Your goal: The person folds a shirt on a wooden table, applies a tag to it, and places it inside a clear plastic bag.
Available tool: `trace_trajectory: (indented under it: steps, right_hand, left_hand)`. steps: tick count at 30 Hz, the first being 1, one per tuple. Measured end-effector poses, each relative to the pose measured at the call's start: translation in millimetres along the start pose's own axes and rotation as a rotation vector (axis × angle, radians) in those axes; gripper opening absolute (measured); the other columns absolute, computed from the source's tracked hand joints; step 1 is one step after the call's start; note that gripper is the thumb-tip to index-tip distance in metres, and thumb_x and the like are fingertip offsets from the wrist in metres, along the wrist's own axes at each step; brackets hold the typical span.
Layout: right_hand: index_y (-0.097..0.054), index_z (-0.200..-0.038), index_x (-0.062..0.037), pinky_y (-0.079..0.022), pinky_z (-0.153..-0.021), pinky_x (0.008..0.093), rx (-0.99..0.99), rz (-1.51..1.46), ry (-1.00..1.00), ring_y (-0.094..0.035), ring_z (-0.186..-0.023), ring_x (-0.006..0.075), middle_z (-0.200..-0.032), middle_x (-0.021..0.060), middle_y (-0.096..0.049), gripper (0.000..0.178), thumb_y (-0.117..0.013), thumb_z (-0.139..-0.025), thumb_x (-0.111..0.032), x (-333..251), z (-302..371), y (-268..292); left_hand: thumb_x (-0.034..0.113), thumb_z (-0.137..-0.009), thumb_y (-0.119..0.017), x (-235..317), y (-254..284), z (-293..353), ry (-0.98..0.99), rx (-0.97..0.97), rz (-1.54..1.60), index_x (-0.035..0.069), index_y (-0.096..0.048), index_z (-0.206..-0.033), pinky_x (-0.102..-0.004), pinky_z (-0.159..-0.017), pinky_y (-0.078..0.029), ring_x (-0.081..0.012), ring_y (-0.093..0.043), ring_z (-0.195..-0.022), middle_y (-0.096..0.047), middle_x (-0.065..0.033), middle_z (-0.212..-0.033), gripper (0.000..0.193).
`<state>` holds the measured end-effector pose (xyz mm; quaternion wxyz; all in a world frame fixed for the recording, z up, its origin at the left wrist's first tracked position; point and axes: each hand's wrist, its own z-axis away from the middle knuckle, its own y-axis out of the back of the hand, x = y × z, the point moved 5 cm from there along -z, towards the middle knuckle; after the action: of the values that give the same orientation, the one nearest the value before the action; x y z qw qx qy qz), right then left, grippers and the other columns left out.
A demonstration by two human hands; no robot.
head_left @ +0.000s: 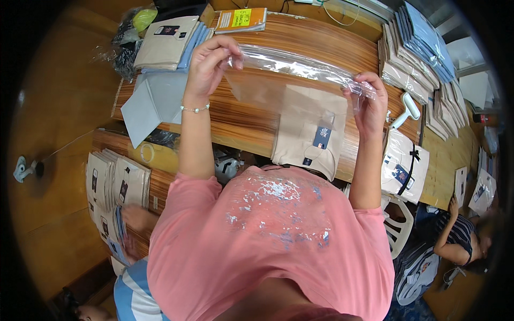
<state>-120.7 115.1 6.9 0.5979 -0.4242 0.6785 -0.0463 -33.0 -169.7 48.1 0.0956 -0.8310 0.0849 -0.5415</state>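
A clear plastic bag (292,67) is stretched between my two raised hands above the wooden table (316,36). My left hand (210,65), with a beaded bracelet at the wrist, pinches one end of its edge. The other end is gripped by the fingers of my right hand (370,101). Below the bag, near the table's front edge, lies a folded beige garment (299,128) with a dark blue hang tag (322,137). The see-through film partly covers the garment's far end.
Folded garments (167,45) are stacked left of my left hand, beside a grey-white sheet (142,112). Taller stacks (404,67) stand at the right, near a white-handled roller (409,107) and a bagged garment (404,163). Co-workers are at lower left and right (455,235).
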Motion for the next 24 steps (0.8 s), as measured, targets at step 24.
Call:
trace_trajectory:
  steps: [24]
  right_hand:
    - [-0.061,-0.099,0.0075,-0.053,-0.076,0.0296,0.047,0.523,-0.173,-0.065,-0.081,0.0199,-0.088,0.0157,-0.067,0.017,-0.055,-0.087,-0.003,-5.0,-1.9,-0.8]
  left_hand:
    - [0.003,-0.077,-0.068,8.6,8.1,2.2,0.157,0.246,-0.746,0.000,-0.067,-0.087,-0.0167,-0.058,-0.044,-0.0044,-0.055,-0.064,-0.066,-0.0034,-0.080,0.010]
